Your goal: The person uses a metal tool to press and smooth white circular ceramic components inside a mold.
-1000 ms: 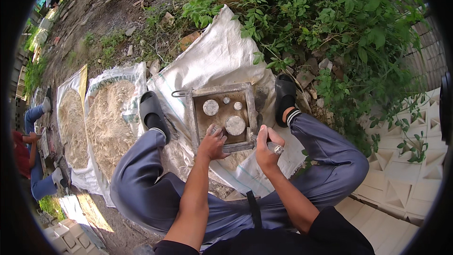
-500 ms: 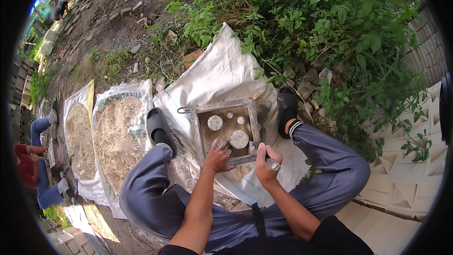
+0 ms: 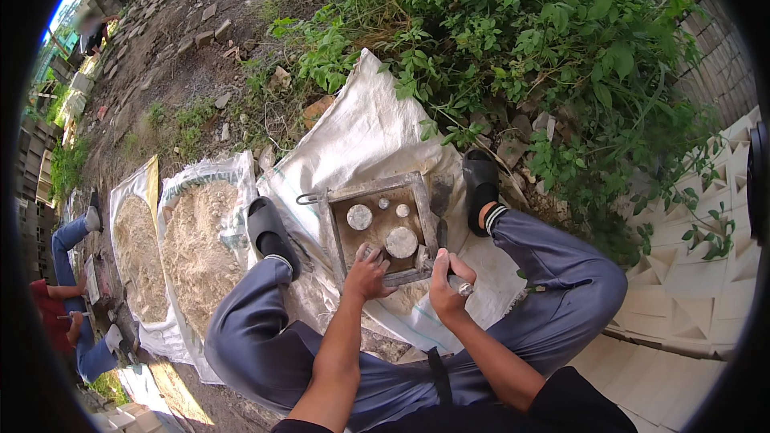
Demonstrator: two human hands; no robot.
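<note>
A square, grey-crusted mould frame [image 3: 327, 232] lies between my feet, with brownish powdery material inside. Set into this material are a large pale disc [image 3: 401, 242], a medium disc [image 3: 359, 217] and two small discs [image 3: 403, 210]. My left hand [image 3: 369, 274] is closed over the frame's near-left edge, its fingertips reaching inside. In my right hand [image 3: 446, 287], just outside the near-right corner, is a small trowel [image 3: 461, 286]; its round handle end sticks out toward me and its blade, partly hidden, meets the corner.
Under the frame spreads a white woven sack [image 3: 365, 128]. Another trowel [image 3: 440, 192] lies along the frame's right side. Two opened sacks of pale powder [image 3: 200, 240] stand left. Patterned blocks [image 3: 682, 273] are at right, plants [image 3: 513, 56] beyond. A co-worker [image 3: 60, 313] sits far left.
The view has shifted slightly, while both my hands keep nearly the same places at the frame. The trowel's blade has moved slightly at the near-right corner. The co-worker's hand at left has moved.
</note>
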